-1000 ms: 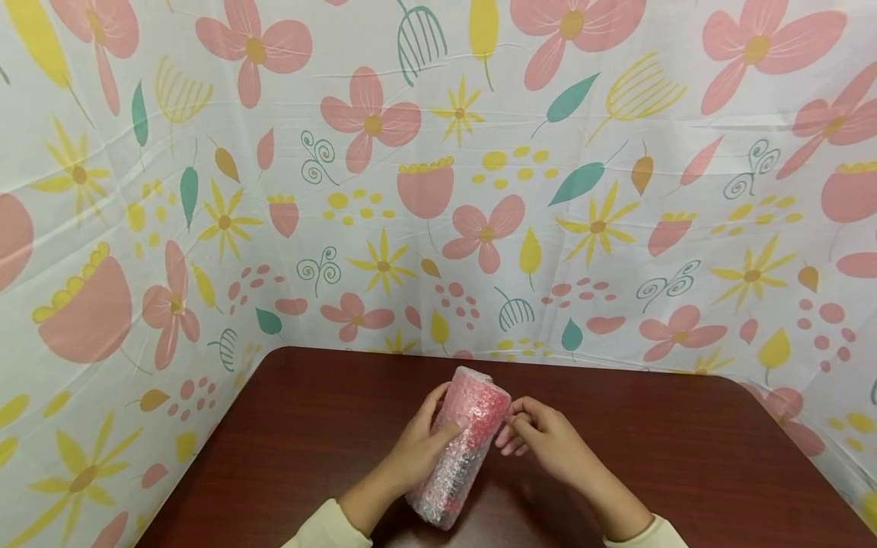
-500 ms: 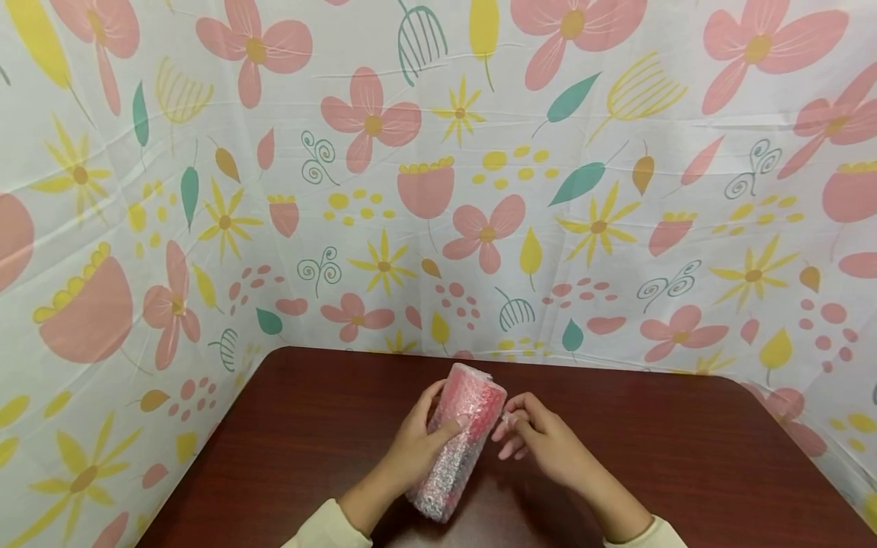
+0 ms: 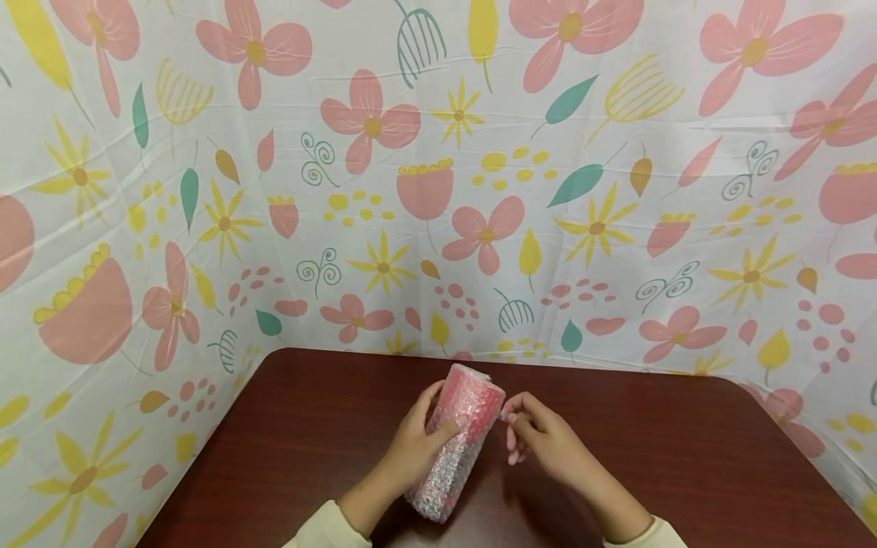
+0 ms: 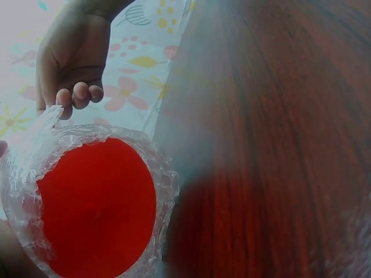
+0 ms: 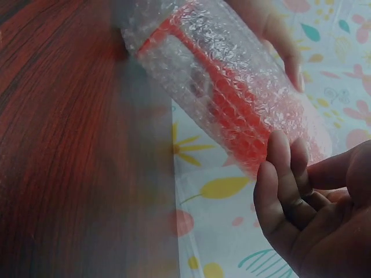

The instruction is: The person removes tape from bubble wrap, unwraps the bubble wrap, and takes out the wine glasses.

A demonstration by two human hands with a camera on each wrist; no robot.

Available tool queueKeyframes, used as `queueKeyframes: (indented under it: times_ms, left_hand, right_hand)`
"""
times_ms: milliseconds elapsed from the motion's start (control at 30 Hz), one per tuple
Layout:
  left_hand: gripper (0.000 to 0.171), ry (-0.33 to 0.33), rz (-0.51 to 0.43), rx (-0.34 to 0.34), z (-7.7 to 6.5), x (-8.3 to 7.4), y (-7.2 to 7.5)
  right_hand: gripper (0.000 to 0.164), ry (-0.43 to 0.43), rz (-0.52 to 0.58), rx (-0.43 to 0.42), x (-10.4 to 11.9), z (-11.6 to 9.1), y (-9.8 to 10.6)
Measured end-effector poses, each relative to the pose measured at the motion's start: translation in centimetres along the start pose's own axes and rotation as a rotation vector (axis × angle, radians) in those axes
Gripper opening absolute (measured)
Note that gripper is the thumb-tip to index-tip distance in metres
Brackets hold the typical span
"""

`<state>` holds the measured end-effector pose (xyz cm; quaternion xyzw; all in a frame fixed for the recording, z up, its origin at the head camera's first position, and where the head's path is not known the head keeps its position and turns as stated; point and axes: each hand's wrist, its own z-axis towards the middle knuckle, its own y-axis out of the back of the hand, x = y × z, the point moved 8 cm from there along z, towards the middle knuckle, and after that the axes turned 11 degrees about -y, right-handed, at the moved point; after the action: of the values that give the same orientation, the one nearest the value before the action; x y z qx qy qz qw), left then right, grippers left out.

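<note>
A red cylinder in bubble wrap (image 3: 457,457) leans tilted over the table, its upper end toward the right. My left hand (image 3: 419,440) grips it from the left, thumb across the front. Beside the upper end, my right hand (image 3: 551,441) pinches a loose edge of the wrap. In the left wrist view, a clear flap of bubble wrap (image 4: 54,116) runs up to the fingertips of the right hand (image 4: 75,63), and the flat round red end (image 4: 98,208) shows through the wrap's opening. The right wrist view shows red and pale printing under the bubbles.
The dark reddish-brown wooden table (image 3: 294,426) lies under both hands. Behind and to the left of it hangs a white cloth (image 3: 384,198) printed with pink, yellow and green flowers and leaves.
The wrapped cylinder has shifted slightly left. The right hand's lower fingers have curled and moved, and a strip of wrap now shows between its fingertips and the cylinder.
</note>
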<state>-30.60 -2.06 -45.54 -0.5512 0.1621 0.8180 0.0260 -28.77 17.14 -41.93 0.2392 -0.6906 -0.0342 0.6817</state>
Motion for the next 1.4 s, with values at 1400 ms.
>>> queueKeyframes:
  times_ms: [1400]
  left_hand:
    - [0.069, -0.005, -0.112, 0.106, -0.12, -0.25, -0.86]
  right_hand:
    - [0.020, 0.018, -0.015, 0.032, -0.08, 0.21, -0.14]
